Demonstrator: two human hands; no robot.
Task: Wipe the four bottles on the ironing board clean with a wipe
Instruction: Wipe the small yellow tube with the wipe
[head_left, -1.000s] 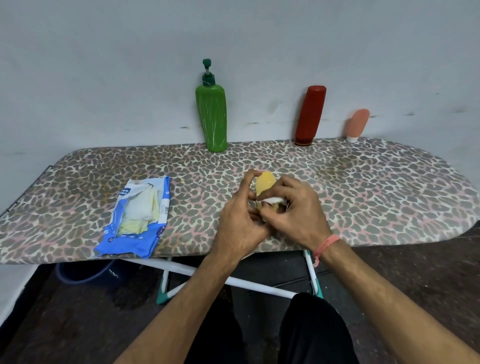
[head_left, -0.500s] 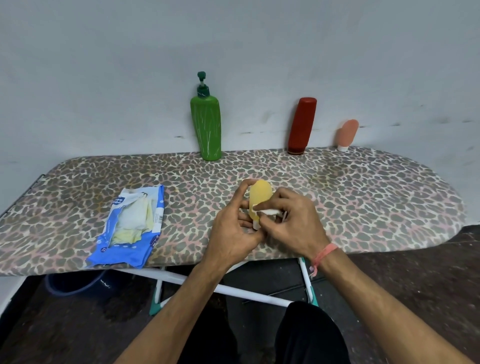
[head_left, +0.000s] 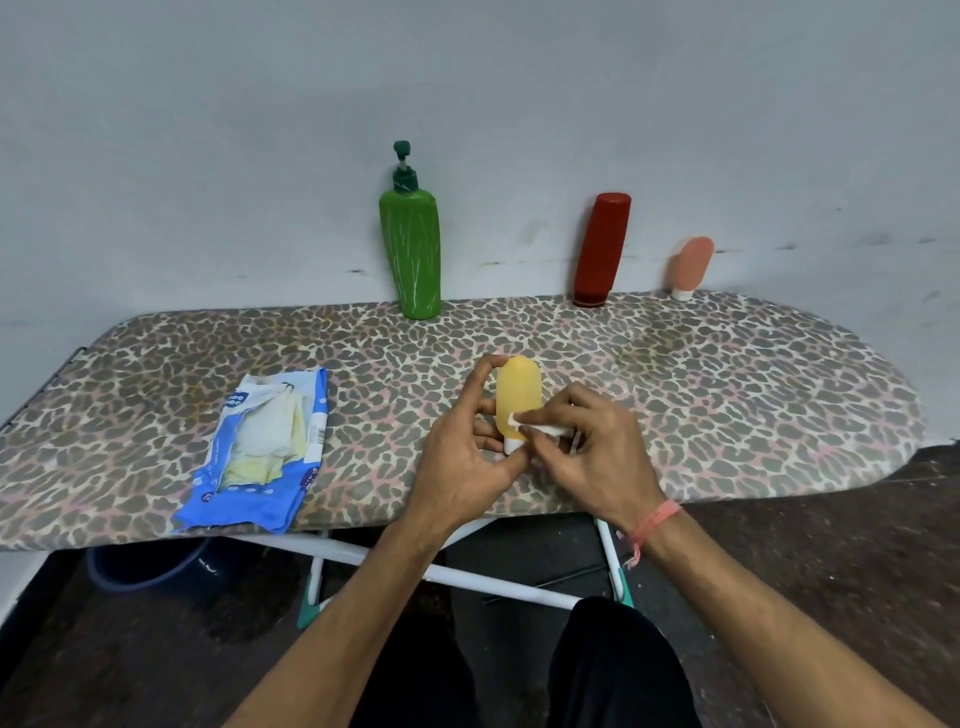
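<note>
Yellow bottle (head_left: 518, 397) in left hand (head_left: 464, 457) grip, white wipe (head_left: 530, 423) pinched against it by right hand (head_left: 597, 452).

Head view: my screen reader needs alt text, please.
Left hand holds a yellow bottle while right hand rubs it with a white wipe. Green pump bottle, red bottle, peach bottle stand behind.

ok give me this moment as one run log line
left hand holds yellow bottle | right hand presses wipe on it | three bottles untouched
</note>
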